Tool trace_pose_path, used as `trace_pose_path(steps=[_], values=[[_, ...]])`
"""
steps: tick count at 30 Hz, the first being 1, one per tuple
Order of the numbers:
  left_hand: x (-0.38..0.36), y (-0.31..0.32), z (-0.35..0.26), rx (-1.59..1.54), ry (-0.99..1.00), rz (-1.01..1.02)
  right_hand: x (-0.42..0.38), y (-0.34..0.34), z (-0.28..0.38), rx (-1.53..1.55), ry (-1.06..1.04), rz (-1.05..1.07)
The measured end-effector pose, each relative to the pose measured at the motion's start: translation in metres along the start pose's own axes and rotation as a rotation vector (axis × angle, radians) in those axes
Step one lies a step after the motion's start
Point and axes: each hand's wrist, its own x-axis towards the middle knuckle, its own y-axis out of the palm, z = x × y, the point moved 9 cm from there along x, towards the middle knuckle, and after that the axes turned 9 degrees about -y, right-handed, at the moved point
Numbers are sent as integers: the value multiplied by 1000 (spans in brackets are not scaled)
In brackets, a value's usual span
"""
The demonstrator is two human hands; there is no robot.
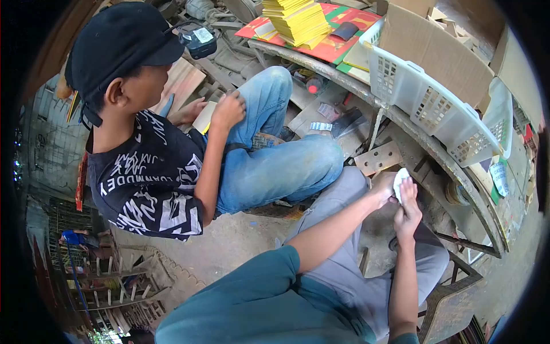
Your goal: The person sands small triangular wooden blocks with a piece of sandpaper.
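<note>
My left hand (380,190) and my right hand (407,211) meet above my lap. Between them is a small white piece (400,182), thin and sheet-like, perhaps folded. The fingers of my right hand press over its right side. My left hand is closed against its other side; its fingertips are partly hidden, and whatever else it grips cannot be made out. Just beyond my hands lies a wooden board with dark holes (378,159).
To my left sits a co-worker (152,155) holding a yellow-edged block (204,117). Ahead is a bench (349,79) bearing stacked yellow-edged pieces (295,22), a white plastic basket (427,100) and cardboard (435,49). A printed "OXIDE" sheet (499,176) hangs at its right.
</note>
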Motion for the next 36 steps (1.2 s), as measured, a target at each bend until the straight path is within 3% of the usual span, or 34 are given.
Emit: trace_pose_path(steps=[1,3,5,7,8,9,10,11,12,13,16,20,27,29,31,33,35,36], values=[[4,9,10,-126,-128,136,-9,0,-14,-25,53,-72],[6,20,14,-289,-171,221,-15,-11,-56,-62,247,-33],[4,30,10,-292,-147,240,-24,-26,-66,-90,286,-106],[17,2,11,-159,7,-53,-12,-34,-34,-15,154,-170],[30,1,17,-64,7,31,-9,-24,-19,102,90,-165],[17,9,6,-195,152,-72,-10,-11,-8,-7,79,-62],[13,6,4,-258,122,-125,-9,-9,-5,-8,81,-119],[14,2,6,-202,10,-81,-6,-5,-17,13,128,-80],[17,3,12,-291,-49,181,-11,-5,-40,-54,221,-34],[1,17,2,-325,-75,158,-16,-7,-65,-117,305,14],[-14,3,-9,-279,-31,1,-29,-28,-85,-73,371,-115],[-37,-15,-19,-225,48,6,-38,-25,-93,36,444,-176],[-92,39,-84,-209,135,213,-57,-6,-115,2,645,-44],[-107,71,-117,-352,167,566,-65,-3,-123,-2,683,-29],[-126,98,-150,-281,223,496,-72,3,-131,24,703,-34],[-131,108,-174,-287,248,600,-72,-1,-130,14,686,-61],[-138,116,-204,-110,449,509,-74,-4,-130,15,782,-59],[-133,117,-211,-108,446,513,-75,-5,-132,13,783,-64]])
